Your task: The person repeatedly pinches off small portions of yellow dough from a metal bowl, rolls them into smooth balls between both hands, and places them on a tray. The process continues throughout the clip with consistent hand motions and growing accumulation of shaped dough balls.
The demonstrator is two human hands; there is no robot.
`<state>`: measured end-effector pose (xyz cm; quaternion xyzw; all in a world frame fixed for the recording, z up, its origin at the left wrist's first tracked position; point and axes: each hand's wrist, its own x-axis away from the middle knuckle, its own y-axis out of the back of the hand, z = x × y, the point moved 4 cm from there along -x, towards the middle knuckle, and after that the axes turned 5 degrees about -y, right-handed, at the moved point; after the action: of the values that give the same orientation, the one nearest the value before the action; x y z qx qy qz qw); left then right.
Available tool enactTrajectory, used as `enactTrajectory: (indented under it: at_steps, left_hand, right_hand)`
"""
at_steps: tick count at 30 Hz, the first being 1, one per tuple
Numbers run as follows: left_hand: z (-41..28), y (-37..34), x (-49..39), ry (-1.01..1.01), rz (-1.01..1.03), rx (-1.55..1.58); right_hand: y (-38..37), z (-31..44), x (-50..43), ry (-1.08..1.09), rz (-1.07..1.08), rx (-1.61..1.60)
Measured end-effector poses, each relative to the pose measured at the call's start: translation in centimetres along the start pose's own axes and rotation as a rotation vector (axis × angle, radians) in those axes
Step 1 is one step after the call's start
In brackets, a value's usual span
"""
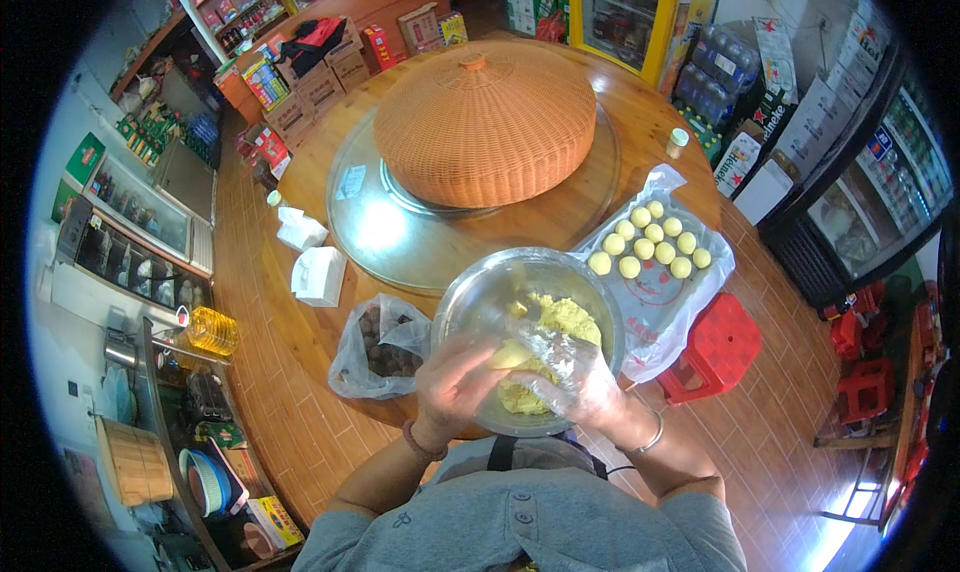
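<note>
Above a large stainless steel bowl point(459, 302), my left hand point(456, 384) and my right hand point(576, 380) hold a small piece of yellow dough point(510, 354) between their fingers. White flour coats my right hand. Crumbly yellow dough point(566, 317) lies in the bowl, partly hidden under my hands. To the left, a clear plastic bag point(349, 369) holds several dark brown balls point(390, 347). On the right, several round pale yellow dough balls point(643, 248) sit on a tray lined with a plastic sheet point(652, 324).
A woven dome cover point(487, 129) stands on the glass turntable point(360, 249) of the round wooden table point(300, 339). Tissue packs point(319, 275) lie at left. A small capped jar point(676, 144) stands near the right edge. A red plastic stool point(720, 350) is beside the table.
</note>
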<state>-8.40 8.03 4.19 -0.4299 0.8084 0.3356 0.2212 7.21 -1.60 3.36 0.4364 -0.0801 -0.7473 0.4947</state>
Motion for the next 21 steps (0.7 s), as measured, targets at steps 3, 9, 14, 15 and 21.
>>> enactTrajectory:
  at_steps: [3,9,14,15,21]
  left_hand:
    - [-0.38,0.04,-0.20,-0.152,0.104,-0.149]
    - [-0.41,0.16,-0.06,-0.218,0.128,-0.216]
    - [-0.04,0.30,0.15,-0.131,0.023,-0.239]
    - [-0.01,0.23,0.15,-0.140,0.041,-0.226]
    - [0.13,0.14,0.11,-0.158,0.128,-0.219]
  right_hand:
    - [0.10,0.15,-0.11,0.054,-0.012,-0.020]
    - [0.26,0.41,-0.24,0.134,-0.032,0.096]
    - [0.18,0.37,-0.30,0.150,-0.028,0.041]
    - [0.13,0.31,-0.32,0.139,-0.022,0.043]
    - [0.06,0.05,-0.23,0.087,-0.051,0.014]
